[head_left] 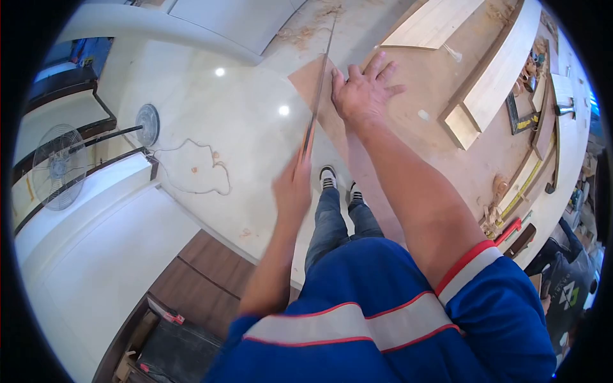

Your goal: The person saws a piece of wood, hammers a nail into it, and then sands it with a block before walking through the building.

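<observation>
My left hand (293,187) is closed around the orange-and-dark handle of a handsaw (323,73). The saw's long thin blade is seen nearly edge-on and points away from me. It lies across a thin brown sheet (350,143) near its left edge, with a corner of the sheet on the blade's left side. My right hand (364,92) lies palm down on the sheet, just right of the blade, fingers spread. Whether the teeth are inside a cut cannot be made out. The left hand is slightly blurred.
Pale wooden boards (504,60) and a box-like end piece (461,126) lie on the worktop at right, among shavings and tools. A standing fan (57,167) is at left, its cord on the tiled floor. Another person (565,287) is at far right.
</observation>
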